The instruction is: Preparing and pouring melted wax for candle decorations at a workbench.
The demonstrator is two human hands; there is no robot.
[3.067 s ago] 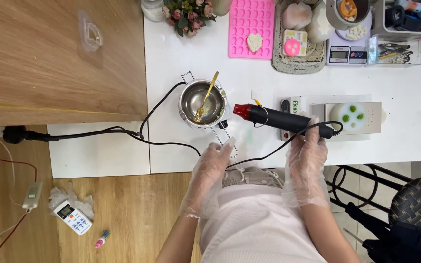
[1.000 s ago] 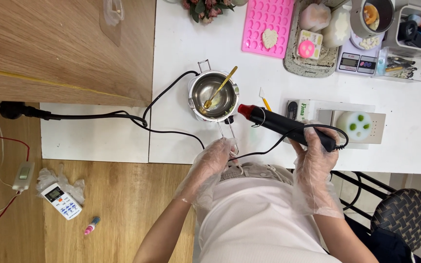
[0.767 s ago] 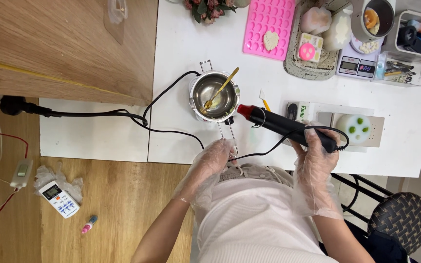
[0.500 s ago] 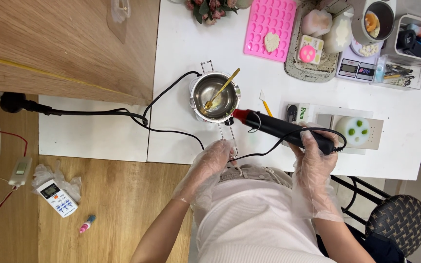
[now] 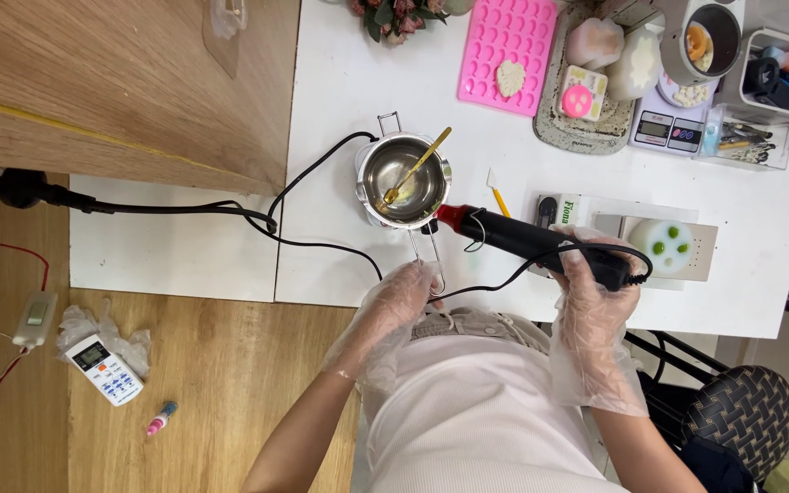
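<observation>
Gripping a black heat gun with a red nozzle (image 5: 522, 241), the right hand (image 5: 586, 292), in a clear plastic glove, has its fingers wrapped round the rear of the barrel, by the cord end. Nozzle tip sits just beside the rim of the small round stainless-steel melting pot (image 5: 403, 179), aimed at its side, tool lying nearly level w/ the white tabletop (image 5: 340, 110). Left hand (image 5: 401, 297), also gloved, is at the near table edge, fingers curled onto the pot's thin wire handle (image 5: 426, 260), pinching the loop end. Pot stands upright near the table's front-centre, shallow shine at the bottom, and a gold-coloured metal spoon (image 5: 417, 166) leans inside, its handle poking out over the far-right rim. Black power cord (image 5: 230, 215) snakes off to the left from behind the pot and another loop runs under the gun.

Right of the gun: a white round candle w/ green dots (image 5: 668, 237) on a flat grey-white plate. Further back, a pink silicone mould tray (image 5: 509, 46) w/ one pale heart piece in it, plus a small digital scale (image 5: 668, 123). Down on the wood floor, left, a white remote control (image 5: 104, 368).
</observation>
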